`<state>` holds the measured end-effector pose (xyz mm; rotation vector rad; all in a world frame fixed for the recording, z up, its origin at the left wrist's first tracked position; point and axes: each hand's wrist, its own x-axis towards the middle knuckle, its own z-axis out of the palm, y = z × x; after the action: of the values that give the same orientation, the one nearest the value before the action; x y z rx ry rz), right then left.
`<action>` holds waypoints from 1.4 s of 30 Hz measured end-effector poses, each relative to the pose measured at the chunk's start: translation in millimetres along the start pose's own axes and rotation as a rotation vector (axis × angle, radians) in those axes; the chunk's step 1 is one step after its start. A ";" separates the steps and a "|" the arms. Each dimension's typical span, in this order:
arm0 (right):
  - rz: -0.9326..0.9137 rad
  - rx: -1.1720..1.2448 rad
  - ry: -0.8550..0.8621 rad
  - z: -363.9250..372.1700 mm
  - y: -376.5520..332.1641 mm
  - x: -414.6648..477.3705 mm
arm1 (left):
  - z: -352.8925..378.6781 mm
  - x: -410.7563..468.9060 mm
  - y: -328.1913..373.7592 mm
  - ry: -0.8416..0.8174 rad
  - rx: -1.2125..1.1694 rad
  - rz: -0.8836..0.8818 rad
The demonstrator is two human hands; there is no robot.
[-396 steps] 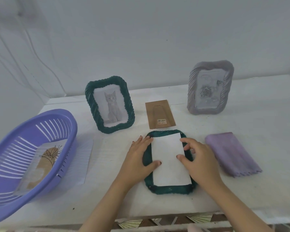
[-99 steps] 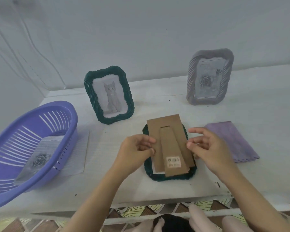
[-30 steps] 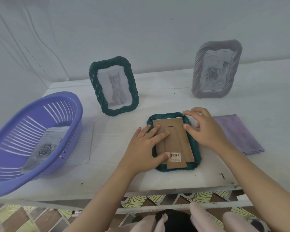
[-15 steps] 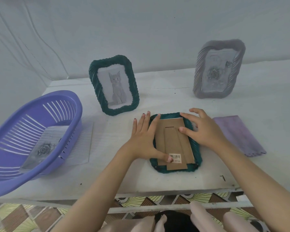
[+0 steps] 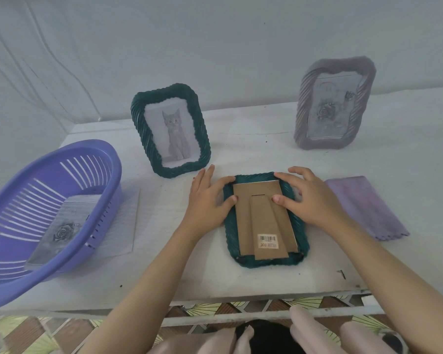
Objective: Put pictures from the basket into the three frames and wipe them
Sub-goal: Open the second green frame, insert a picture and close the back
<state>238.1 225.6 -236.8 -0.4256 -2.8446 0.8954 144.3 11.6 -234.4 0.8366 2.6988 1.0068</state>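
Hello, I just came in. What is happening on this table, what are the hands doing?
A person is putting pictures into frames. Both hands press on a green frame lying face down on the table: the left hand at its left edge, the right hand with its thumb on the brown backing board. Two other frames stand upright behind, a green one with a cat picture and a grey one with a rose picture. A purple cloth lies unused to the right. The purple basket holds another rose picture.

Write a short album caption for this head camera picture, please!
Both hands, left hand and right hand, press the cardboard backing into the face-down green frame.
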 end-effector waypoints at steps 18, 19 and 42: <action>-0.042 0.081 0.039 1.6 0.1 -3.3 | -2.7 3.0 2.8 0.036 -0.019 -0.004; -0.041 0.084 0.039 2.5 0.6 -3.7 | -2.3 2.6 2.6 0.048 0.004 0.020; -0.187 0.042 -0.005 -18.4 8.3 -108.1 | -16.3 -71.3 7.5 -0.163 0.153 0.362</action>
<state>346.8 209.2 -230.7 -0.1489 -2.8058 0.9184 202.1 -31.9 -221.3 1.4088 2.5627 0.7546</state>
